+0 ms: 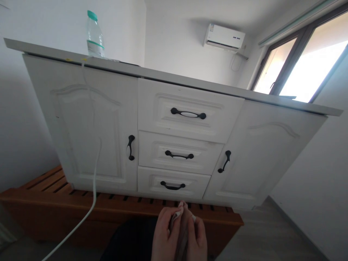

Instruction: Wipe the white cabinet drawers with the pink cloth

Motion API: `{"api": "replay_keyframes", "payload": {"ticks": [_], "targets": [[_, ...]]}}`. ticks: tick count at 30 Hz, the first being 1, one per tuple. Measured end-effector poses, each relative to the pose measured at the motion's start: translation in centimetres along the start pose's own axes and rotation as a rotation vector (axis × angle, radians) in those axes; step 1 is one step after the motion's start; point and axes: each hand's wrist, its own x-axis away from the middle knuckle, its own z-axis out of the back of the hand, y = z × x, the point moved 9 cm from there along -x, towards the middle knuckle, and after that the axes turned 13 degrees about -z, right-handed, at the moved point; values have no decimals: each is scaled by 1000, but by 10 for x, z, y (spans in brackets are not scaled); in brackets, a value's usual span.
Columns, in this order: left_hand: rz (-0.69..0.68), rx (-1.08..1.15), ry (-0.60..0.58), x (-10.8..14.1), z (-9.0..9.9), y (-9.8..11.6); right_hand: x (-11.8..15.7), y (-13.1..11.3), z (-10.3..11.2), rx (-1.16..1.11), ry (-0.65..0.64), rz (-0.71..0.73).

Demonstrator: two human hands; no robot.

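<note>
My left hand and my right hand are side by side at the bottom of the head view. Both are closed on a pale pinkish cloth, which is bunched and folded between them, one side in each hand. Its lower part runs down between my palms and out of the frame. Just beyond the hands lies the edge of a brown slatted wooden bench. On that bench stands a white cabinet with dark handles, its lowest drawer nearest to my fingers.
A clear bottle with a green cap stands on the cabinet top. A white cable hangs down across the left door toward me. An air conditioner is on the back wall, and a window is at the right.
</note>
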Motion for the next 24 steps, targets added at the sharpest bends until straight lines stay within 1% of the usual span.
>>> {"api": "replay_keyframes", "payload": {"ticks": [2, 4, 7, 10, 12, 14, 16, 17, 18, 19, 20, 21, 22, 24], "targets": [[-25, -19, -31, 3, -6, -2, 0, -1, 2, -29, 12, -27], [-26, 10, -39, 8, -13, -7, 2, -3, 4, -34, 22, -20], [0, 75, -54, 13, -20, -10, 3, -5, 7, -31, 50, 16], [70, 178, -19, 19, -21, -6, 2, -6, 11, -15, 69, 48], [187, 301, 25, 25, -21, -10, -1, -7, 12, 20, 51, 51], [294, 422, 53, 33, -23, -21, -8, -9, 13, 61, 0, 20], [320, 456, 118, 39, -15, -33, -16, -14, 18, 116, -26, -17], [356, 465, 155, 44, -10, -41, -19, -19, 22, 156, -19, -25], [418, 482, 184, 49, -6, -50, -22, -25, 27, 205, -3, -19], [510, 512, 200, 54, -4, -59, -24, -32, 30, 257, 10, 7], [622, 566, 193, 59, -5, -65, -24, -39, 30, 310, 4, 51], [739, 652, 146, 63, -11, -67, -21, -45, 26, 366, -33, 112], [824, 743, 78, 64, -17, -64, -15, -50, 19, 420, -91, 176], [916, 946, -80, 60, -30, -47, 1, -51, 1, 506, -225, 279]]}}
